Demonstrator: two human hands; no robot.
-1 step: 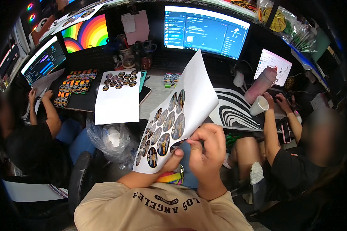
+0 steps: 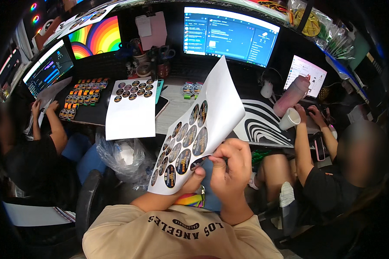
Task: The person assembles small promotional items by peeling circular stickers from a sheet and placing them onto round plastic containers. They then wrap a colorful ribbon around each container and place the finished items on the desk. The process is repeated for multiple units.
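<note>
A white sheet of round dark stickers (image 2: 174,152) is held tilted up before my chest, its far corner curling upward. My left hand (image 2: 190,184) is closed on the lower edge, thumb on the front and the other fingers hidden behind. At the right edge, my right hand (image 2: 231,166) pinches with thumb and forefinger beside a dark round sticker (image 2: 198,163). Whether that sticker is lifted from its backing cannot be made out. Below the sheet, a rainbow-coloured ribbon (image 2: 190,200) lies at my lap, partly hidden.
On the desk, another sticker sheet (image 2: 132,116) lies left of rows of ribboned medals (image 2: 84,97); more medals (image 2: 191,89) sit ahead. A white cup (image 2: 290,119) and pink bottle (image 2: 291,95) stand right. A plastic bag (image 2: 123,157) hangs below the desk edge. People sit both sides.
My hands and the sheet keep nearly the same pose. The papers held by the person at the left have shifted slightly.
</note>
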